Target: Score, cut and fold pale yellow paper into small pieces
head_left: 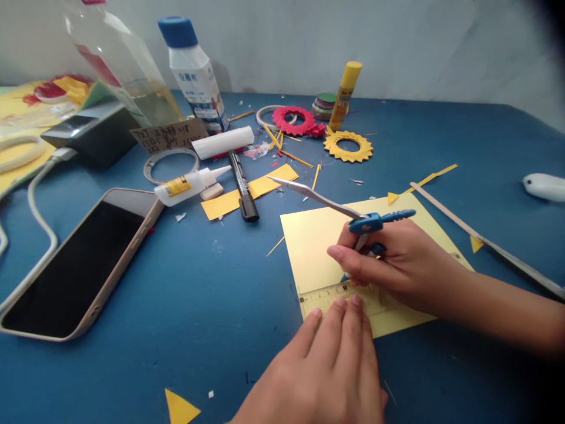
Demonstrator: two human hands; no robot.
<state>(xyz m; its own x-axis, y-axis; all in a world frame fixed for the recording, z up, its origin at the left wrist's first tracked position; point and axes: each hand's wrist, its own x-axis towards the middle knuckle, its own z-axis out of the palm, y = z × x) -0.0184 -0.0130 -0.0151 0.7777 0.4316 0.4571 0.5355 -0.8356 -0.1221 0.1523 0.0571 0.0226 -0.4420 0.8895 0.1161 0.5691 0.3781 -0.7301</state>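
A sheet of yellow paper lies on the blue table with a clear ruler across its near part. My left hand rests on the ruler with fingers stretched out flat, pressing it against the paper. Gripped in my right hand is a drawing compass with a blue hinge. One metal leg points out to the left above the table. Its other leg runs down through my fingers, and a blue tip shows at the ruler's upper edge; the exact contact point is hidden.
Left lie a phone, a glue bottle, a black marker and a yellow strip. Behind stand bottles, a glue stick, and red and yellow paper rings. A long thin stick lies right.
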